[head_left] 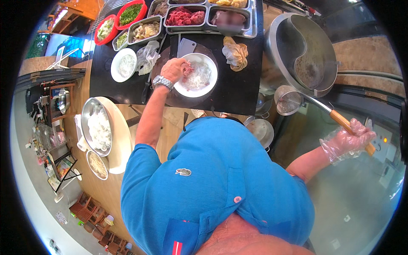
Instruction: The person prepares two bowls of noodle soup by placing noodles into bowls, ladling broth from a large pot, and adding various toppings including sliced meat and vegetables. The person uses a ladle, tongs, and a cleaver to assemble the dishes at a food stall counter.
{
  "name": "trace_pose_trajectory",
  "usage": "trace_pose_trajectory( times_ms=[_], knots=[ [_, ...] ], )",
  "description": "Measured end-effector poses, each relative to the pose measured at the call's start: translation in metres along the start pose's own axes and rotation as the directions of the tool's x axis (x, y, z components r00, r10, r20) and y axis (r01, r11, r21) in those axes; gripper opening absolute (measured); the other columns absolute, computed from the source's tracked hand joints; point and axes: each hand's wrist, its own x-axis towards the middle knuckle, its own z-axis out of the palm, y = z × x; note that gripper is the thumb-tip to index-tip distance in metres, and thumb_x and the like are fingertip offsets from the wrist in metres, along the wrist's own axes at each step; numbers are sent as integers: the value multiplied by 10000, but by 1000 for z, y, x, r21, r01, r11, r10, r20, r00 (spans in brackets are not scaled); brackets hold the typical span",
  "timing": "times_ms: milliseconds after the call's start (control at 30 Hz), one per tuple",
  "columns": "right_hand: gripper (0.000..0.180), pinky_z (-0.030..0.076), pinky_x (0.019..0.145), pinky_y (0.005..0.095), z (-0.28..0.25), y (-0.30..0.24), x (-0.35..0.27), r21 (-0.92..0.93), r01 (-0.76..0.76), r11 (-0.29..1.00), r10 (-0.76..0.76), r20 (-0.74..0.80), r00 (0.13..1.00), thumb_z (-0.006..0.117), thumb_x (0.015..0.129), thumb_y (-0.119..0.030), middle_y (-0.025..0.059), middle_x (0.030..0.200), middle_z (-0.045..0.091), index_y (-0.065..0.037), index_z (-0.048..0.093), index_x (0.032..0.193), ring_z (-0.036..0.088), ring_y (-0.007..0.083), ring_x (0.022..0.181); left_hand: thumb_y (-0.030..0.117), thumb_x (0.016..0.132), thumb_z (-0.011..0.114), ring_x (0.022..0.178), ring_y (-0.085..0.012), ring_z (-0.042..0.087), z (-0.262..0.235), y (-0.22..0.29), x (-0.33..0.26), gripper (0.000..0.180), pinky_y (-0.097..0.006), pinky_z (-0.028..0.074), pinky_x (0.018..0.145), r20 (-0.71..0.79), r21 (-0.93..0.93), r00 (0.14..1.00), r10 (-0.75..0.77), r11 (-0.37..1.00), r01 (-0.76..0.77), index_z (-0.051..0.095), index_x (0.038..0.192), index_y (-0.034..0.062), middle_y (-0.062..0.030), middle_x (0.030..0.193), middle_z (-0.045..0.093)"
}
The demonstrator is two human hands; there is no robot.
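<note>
My left hand (173, 70), bare with a metal watch at the wrist, reaches over the left rim of a white bowl (178, 88). Its fingers pinch some reddish meat (188, 70) just above the white noodles (199, 78) in that bowl. Out to the right, my right hand (352, 135) wears a clear plastic glove and is wrapped round the wooden handle of a noodle strainer (288, 100). The strainer's mesh basket hangs beside a large steel pot (278, 55). A cleaver (186, 46) lies just beyond the bowl, partly hidden by it.
Metal trays of sliced meat (185, 17) and red bowls of chopped greens (130, 15) line the far table edge. A second noodle bowl (123, 65), a crumpled cloth (148, 57) and a bunched yellowish cloth (235, 54) flank the work spot. At left stands a steel basin of noodles (86, 135).
</note>
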Motion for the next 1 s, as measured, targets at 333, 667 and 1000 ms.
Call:
trace_pose_trajectory(
  times_ms=[333, 667, 1000],
  knots=[
    [328, 459, 603, 297, 1, -4, 0, -261, 29, 965, -63, -122, 991, 684, 912, -211, 9, 583, 457, -96, 492, 672, 495, 130, 549, 165, 894, 693, 1016, -346, 682, 7, 16, -17, 172, -448, 541, 907, 51, -86, 981, 187, 980, -182, 764, 1018, 69, -144, 1064, 723],
    [361, 486, 664, 327, 4, -4, -2, -328, 24, 944, -87, -177, 980, 702, 947, -285, 27, 601, 488, -69, 525, 719, 539, 152, 592, 259, 879, 720, 956, -375, 711, 39, 6, 0, 226, -498, 560, 872, -20, 214, 992, -126, 968, 127, 763, 1008, 78, -183, 996, 742],
    [513, 460, 658, 328, -2, -2, -4, -390, 16, 921, -88, -166, 982, 731, 947, -478, 35, 639, 508, -67, 513, 730, 547, 170, 635, 178, 942, 656, 864, -363, 708, 8, 3, 3, 156, -462, 561, 794, -168, -214, 984, -55, 977, 18, 738, 1020, 71, -162, 902, 726]
  ],
)
